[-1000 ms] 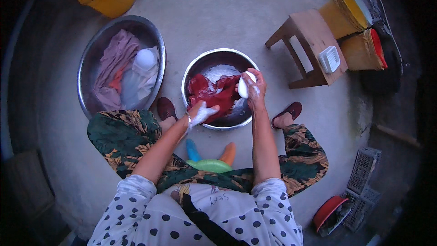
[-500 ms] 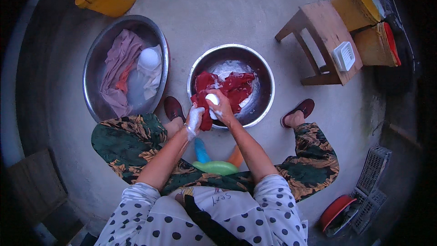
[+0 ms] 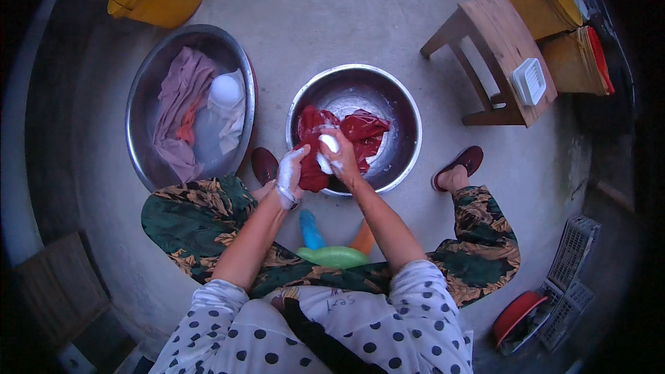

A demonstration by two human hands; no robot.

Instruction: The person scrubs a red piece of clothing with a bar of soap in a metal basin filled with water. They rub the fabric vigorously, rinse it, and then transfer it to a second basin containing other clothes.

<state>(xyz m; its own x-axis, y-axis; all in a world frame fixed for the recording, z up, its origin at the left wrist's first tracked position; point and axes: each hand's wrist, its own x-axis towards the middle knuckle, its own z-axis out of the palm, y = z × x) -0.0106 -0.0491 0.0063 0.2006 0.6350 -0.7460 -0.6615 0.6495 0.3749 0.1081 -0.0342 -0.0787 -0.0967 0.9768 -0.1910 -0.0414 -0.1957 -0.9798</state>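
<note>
Moving the white soap bar (image 3: 329,143) leftward over the metal basin (image 3: 405,125) onto red cloth (image 3: 314,175), gripping soap with right hand (image 3: 340,160), cloth with left hand (image 3: 289,170), apparently lathering it.

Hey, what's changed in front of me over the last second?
Your right hand, holding the white rounded bar, moved left and toward you, from the right side of the round metal basin to the red cloth bunched at your left hand. It kept hold of the bar. The oval metal tub and brown wooden stool stayed put.
</note>
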